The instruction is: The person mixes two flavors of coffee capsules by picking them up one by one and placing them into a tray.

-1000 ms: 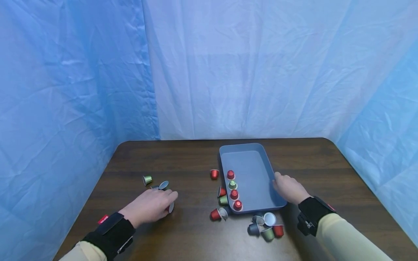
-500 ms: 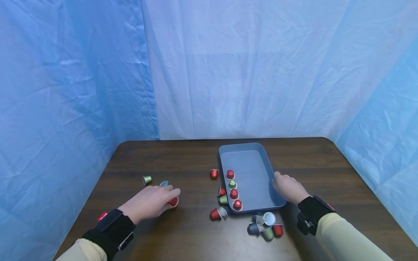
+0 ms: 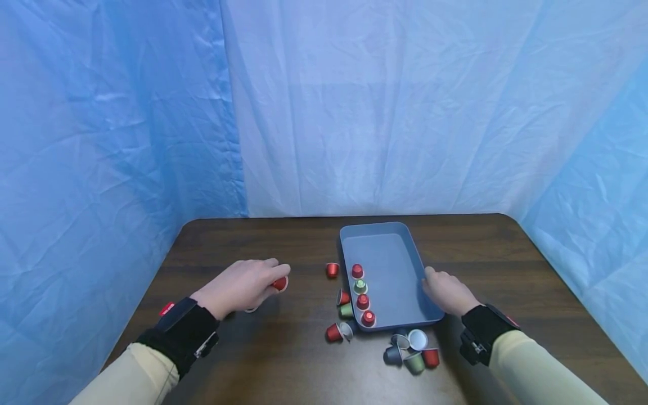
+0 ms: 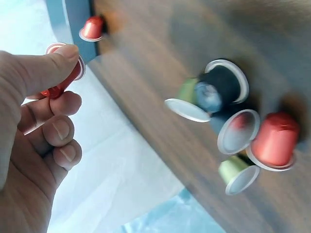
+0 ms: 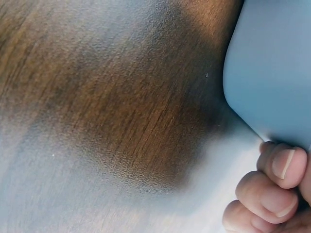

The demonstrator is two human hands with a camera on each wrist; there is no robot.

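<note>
My left hand [image 3: 245, 287] is raised over the left part of the table and pinches a red coffee capsule [image 3: 280, 283] between thumb and index finger. In the left wrist view the held capsule [image 4: 76, 73] shows its pale rim beside the thumb, and the other fingers are curled below it. At the right side my right hand [image 3: 450, 293] grips the rim of a grey-blue tray [image 3: 390, 239]. The right wrist view has its curled fingers [image 5: 283, 165] at the tray's edge. Along the tray's left side stand a red capsule [image 3: 357, 271], a green capsule [image 3: 360, 286] and two more red ones.
Loose capsules lie left of the tray, among them a red capsule [image 3: 332, 270] and a green capsule [image 3: 346, 310]. A mixed cluster, with a dark capsule [image 3: 392, 355], sits in front of it. Several more, including a green capsule [image 4: 238, 174], lie near the left hand.
My left hand has lifted the red capsule from the left group and moved up and to the right with it. The right hand and tray have stayed put.
</note>
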